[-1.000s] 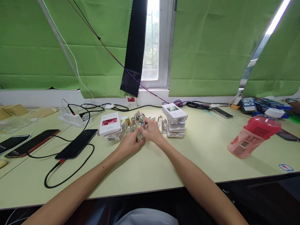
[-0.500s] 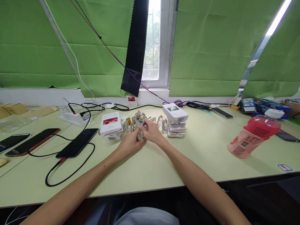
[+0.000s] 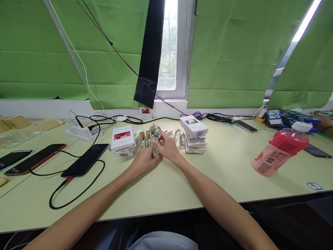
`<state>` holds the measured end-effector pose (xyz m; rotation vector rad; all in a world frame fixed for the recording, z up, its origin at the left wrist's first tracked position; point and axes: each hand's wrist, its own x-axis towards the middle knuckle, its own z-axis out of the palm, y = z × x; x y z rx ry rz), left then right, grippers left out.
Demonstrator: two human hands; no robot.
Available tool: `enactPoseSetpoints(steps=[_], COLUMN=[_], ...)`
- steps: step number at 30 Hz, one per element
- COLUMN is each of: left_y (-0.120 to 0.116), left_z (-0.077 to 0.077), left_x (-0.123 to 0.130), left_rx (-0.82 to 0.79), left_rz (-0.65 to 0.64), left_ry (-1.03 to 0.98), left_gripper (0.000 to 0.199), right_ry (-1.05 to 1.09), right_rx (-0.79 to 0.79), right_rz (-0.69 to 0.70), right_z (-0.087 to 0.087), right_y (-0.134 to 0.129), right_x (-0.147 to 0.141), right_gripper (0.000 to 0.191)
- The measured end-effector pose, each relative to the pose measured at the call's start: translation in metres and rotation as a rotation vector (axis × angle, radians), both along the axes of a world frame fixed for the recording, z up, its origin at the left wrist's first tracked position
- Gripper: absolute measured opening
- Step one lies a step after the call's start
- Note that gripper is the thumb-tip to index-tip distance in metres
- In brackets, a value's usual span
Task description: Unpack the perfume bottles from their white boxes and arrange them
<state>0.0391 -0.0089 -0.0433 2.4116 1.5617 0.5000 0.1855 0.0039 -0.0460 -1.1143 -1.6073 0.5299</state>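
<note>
Both of my hands meet at the middle of the table around a small glass bottle (image 3: 155,151). My left hand (image 3: 146,157) is closed on its lower part from the left. With bent fingers, my right hand (image 3: 168,147) grips the top of the same bottle, and its fingertips hide part of it. Just behind stand several small glass bottles (image 3: 142,140), some with gold caps, and a rounder glass bottle (image 3: 155,130). More little clear bottles (image 3: 182,140) stand to the right of my right hand.
White boxes are stacked left (image 3: 123,137) and right (image 3: 194,126) of the bottles. A phone (image 3: 87,159) with a black cable lies at left, near a power strip (image 3: 82,132). A pink drink bottle (image 3: 281,149) stands at right. Another person's hand (image 3: 326,124) shows at the far right edge.
My hands keep their hold on the small glass bottle, with hardly any movement. The view has shifted slightly. At the far right, the other person's hand has come more plainly into view.
</note>
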Motion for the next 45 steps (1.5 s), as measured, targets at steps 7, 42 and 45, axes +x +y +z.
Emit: enactPoseSetpoints(steps=[7, 42, 45], left_y=[0.001, -0.011, -0.009], left_z=[-0.001, 0.003, 0.006], left_x=[0.0, 0.002, 0.001], left_rx=[0.005, 0.11, 0.12], left_rz=[-0.051, -0.011, 0.038], left_ry=[-0.035, 0.049, 0.084], left_gripper=[0.034, 0.033, 0.033], right_ry=[-0.008, -0.192, -0.153], right_rx=[0.052, 0.042, 0.052], right_rz=[-0.023, -0.252, -0.187], right_z=[-0.001, 0.005, 0.0], right_y=[-0.005, -0.013, -0.01], right_x=[-0.003, 0.0, -0.001], right_gripper=[0.025, 0.042, 0.039])
